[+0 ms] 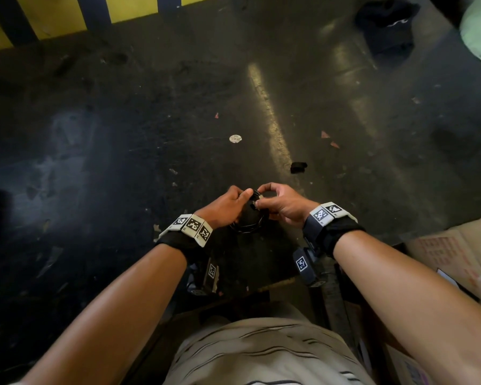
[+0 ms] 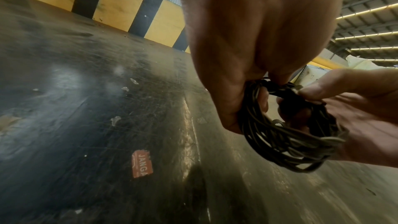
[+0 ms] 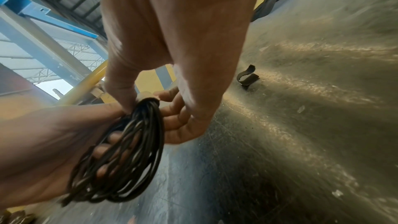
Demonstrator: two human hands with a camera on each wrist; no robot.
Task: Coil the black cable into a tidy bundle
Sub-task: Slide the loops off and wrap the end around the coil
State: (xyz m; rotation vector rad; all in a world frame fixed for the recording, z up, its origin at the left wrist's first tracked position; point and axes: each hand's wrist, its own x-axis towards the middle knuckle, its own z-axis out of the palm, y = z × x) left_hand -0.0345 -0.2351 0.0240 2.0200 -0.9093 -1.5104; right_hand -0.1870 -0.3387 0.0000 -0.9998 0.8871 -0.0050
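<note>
Both hands meet in the lower middle of the head view, above a dark, scratched tabletop. Between them is the black cable, already wound into a round bundle of many loops.

The left hand grips the left side of the bundle. In the left wrist view its fingers are curled around the loops, and the black cable hangs below them as a ring. The right hand pinches the top of the bundle: in the right wrist view its thumb and forefinger press together on the black cable where the loops come together, and the other fingers are loosely curled behind the coil. In the left wrist view the thumb of the right hand lies on the upper edge of the ring. The bundle is held in the air and does not touch the tabletop.

A small black strap lies on the tabletop a little above and to the right of the hands, apart from them; in the right wrist view the black strap is bent into a curl. A white round sticker is at the middle of the head view. A yellow and black striped barrier runs along the upper left edge.
</note>
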